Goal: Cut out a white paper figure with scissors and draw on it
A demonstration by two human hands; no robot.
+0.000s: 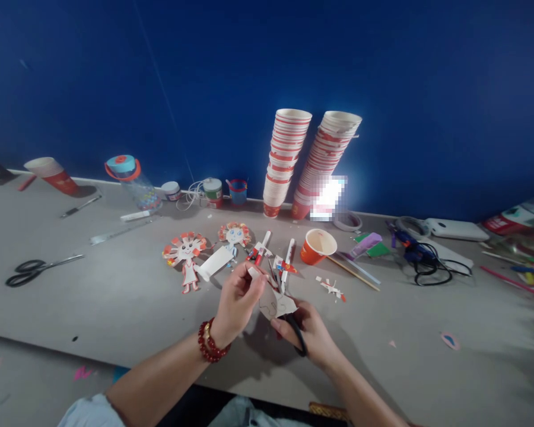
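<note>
My left hand point(242, 296), with red bead bracelets at the wrist, pinches the upper left edge of a white paper piece point(273, 303) that bears drawn lines. Closed round the black handles of a pair of scissors point(298, 335) is my right hand point(309, 332). The scissors' blades point away from me, up against the paper. Just beyond lie two white-and-red markers point(288, 261) and an orange paper cup point(319, 246). To the left are two paper figures with frilled round heads, a red-trimmed one point(189, 267) and a blue-drawn one point(234, 235), beside a curled white paper piece point(216, 263).
Two tall stacks of paper cups point(285, 160) lean near the blue wall. A second pair of scissors point(40, 270) lies far left, near a clear bottle point(131, 184). On the right are paper scraps point(332, 289), a glue gun point(416, 249) with a black cord, and a white phone-like object point(456, 229).
</note>
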